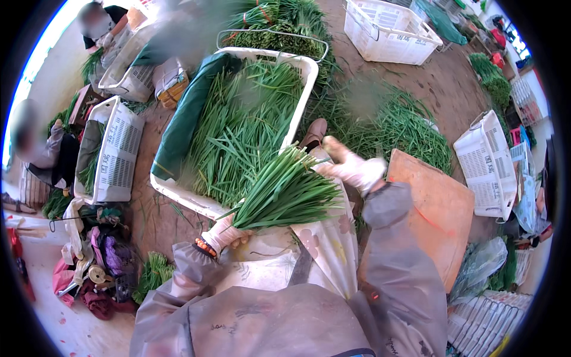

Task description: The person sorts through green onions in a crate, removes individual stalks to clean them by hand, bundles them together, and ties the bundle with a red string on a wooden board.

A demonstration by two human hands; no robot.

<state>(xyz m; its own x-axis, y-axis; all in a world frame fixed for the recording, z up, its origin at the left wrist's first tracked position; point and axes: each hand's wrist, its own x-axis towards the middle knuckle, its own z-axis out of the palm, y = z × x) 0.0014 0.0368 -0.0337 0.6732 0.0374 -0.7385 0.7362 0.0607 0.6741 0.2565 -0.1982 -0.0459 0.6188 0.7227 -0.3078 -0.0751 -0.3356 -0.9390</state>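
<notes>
My left hand [225, 233], in a pale glove with an orange beaded bracelet at the wrist, is shut on a bunch of green chives [285, 192]. The bunch fans out to the upper right over my lap. Just beyond its far end is my right hand [350, 164], also gloved, with thumb and fingers apart and nothing plainly held. A white plastic crate [192, 198] full of loose chives [250, 129] stands before me. Dark green cloth [192, 120] lines its left side. A patterned apron [330, 241] covers my lap.
A heap of loose chives [401, 125] lies on the floor to the right, beside an orange-brown board [432, 214]. Tied bundles [290, 40] are stacked behind the crate. More white crates [388, 40] stand around. Two people [107, 26] are at the left.
</notes>
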